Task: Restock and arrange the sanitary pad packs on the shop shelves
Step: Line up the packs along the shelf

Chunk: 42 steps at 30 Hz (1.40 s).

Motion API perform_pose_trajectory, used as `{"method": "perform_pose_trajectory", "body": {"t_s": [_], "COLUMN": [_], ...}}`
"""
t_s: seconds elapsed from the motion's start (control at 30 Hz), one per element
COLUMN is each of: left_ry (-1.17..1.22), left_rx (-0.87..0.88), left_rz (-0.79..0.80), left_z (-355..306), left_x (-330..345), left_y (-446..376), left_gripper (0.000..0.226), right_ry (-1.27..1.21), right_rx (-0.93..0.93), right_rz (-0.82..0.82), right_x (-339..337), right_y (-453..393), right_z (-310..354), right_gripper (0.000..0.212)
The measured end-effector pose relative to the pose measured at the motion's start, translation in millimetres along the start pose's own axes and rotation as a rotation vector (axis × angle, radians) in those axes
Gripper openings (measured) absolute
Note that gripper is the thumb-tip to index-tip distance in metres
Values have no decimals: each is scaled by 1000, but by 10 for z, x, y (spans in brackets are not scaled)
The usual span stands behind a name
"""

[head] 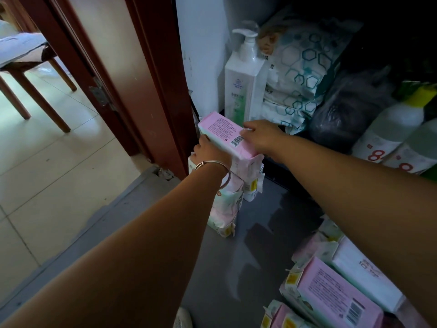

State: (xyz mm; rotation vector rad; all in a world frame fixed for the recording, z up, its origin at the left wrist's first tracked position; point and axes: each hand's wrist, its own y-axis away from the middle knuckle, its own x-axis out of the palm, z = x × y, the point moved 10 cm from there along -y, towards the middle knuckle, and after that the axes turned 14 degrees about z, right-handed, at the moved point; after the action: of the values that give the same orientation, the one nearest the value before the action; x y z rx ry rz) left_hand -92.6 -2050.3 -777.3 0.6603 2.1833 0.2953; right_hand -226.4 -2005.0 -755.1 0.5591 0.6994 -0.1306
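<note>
Landmark: white pump bottle [244, 76], standing upright at the back of the dark shelf [274, 159], against the white side panel.

Contents of the shelf: just right of the pump bottle, a soft pack with teal hexagon print [300, 74], leaning; further right, a dark plastic bag [350, 110], contents not visible; far right, two white bottles [397, 129] lying tilted, one with a yellow-green cap.

Directly in front of the pump bottle, on the grey floor [260, 233], a stack of sanitary pad packs [230, 197] stands on end. A pink pad pack [227, 133] is on top of this stack, tilted, barcode face up.

Left hand [209, 151], with a metal bangle [218, 168] at the wrist: grip closed around the near-left edge of the pink pad pack. Right hand [262, 136]: grip holds the pack's right end, fingers laid over the top by the barcode; thumb hidden.

Well in front and right of the pump bottle, a loose pile of further pad packs [335, 292] lies on the floor.

Left of the pump bottle: a red-brown door frame [151, 79] and tiled floor with a wooden chair [35, 74].
</note>
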Motion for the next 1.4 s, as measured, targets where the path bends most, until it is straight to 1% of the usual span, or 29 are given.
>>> {"method": "perform_pose_trajectory", "body": {"t_s": [0.13, 0.23, 0.33, 0.43, 0.6, 0.73, 0.8, 0.97, 1.1, 1.17, 1.33, 1.4], "left_ry": [104, 80, 62, 42, -41, -154, -188, -320, -290, -315, -417, -462], "left_rx": [-26, -12, 17, 42, 82, 208, 254, 329, 452, 494, 555, 590], "left_rz": [-27, -39, -27, -15, 3, 20, 60, 152, 281, 347, 502, 564], "left_z": [4, -67, -156, -237, -381, -656, -798, -1094, -1302, -1352, -1412, -1483], "left_x": [-22, -67, -89, -77, -12, 159, 295, 641, 1055, 1302, 1914, 2140], "left_y": [52, 140, 239, 362, 560, 704, 750, 832, 927, 1035, 1382, 1594], "left_gripper": [61, 70, 74, 73, 72, 61, 58, 58, 56, 54, 53, 54], "right_ry": [-61, -38, 13, 54, 130, 205, 239, 290, 305, 305, 359, 370], "right_rx": [-44, -79, -95, -113, -141, -88, -59, 15, 76, 104, 225, 283], "right_rz": [-19, -50, -80, -98, -96, -83, -79, -88, -107, -113, -68, -59], "right_x": [-69, -143, -222, -271, -265, -303, -347, -533, -611, -591, -568, -614], "right_y": [78, 229, 406, 594, 884, 1053, 1143, 1393, 1616, 1747, 2214, 2459], "right_z": [-37, -46, -102, -157, -227, -384, -487, -764, -1038, -1185, -1660, -1887], "right_gripper": [49, 50, 50, 50, 55, 63, 66, 66, 66, 66, 56, 55]}}
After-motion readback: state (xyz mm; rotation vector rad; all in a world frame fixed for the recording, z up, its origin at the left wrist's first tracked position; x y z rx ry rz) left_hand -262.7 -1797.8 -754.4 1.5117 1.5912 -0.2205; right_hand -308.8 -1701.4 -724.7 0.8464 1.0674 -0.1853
